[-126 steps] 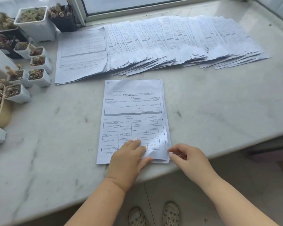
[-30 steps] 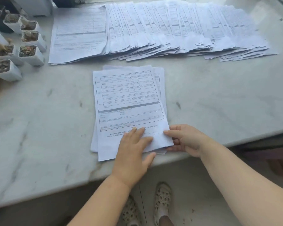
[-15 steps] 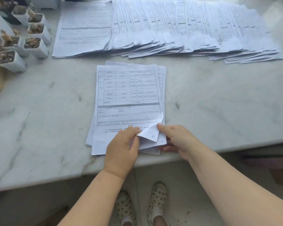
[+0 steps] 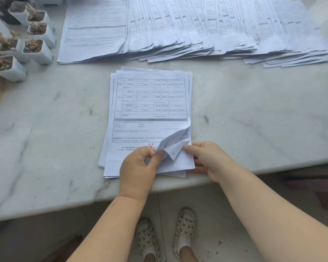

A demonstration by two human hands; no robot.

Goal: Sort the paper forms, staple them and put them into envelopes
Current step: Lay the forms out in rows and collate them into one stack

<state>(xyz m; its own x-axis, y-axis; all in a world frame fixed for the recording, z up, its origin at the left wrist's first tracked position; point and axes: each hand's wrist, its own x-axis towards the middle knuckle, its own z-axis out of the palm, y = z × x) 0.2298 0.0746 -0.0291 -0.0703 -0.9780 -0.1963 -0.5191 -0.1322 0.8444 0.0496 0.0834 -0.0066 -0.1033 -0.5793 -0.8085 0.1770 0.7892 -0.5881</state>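
Head view: small stack of forms (image 4: 150, 103) lies on the marble bench (image 4: 254, 114), near its front edge, sheets slightly fanned and not squared. Left hand (image 4: 138, 167) pinches the lower right corner of the top sheets, thumb and forefinger curled on the lifted corner (image 4: 173, 146), which curls up and shows the underside. Right hand (image 4: 208, 159) sits at the stack's right edge; forefinger touches the lifted corner, other fingers tucked beside or under the lower sheets, can't tell if it grips them. Handwritten page numbers show at the exposed corners of the sheets beneath.

Step looks like sorting: checking or counting pages by corner, not yet stapling. No stapler or envelopes in view. Long overlapping row of forms (image 4: 197, 29) lies spread along the back of the bench, well apart from the stack. Small white succulent pots (image 4: 36, 48) stand at back left.

Next move likely needs: peel sheets apart cleanly one at a time, keep lower sheets pinned so the stack doesn't slide off the edge, then square the edges before any staple.
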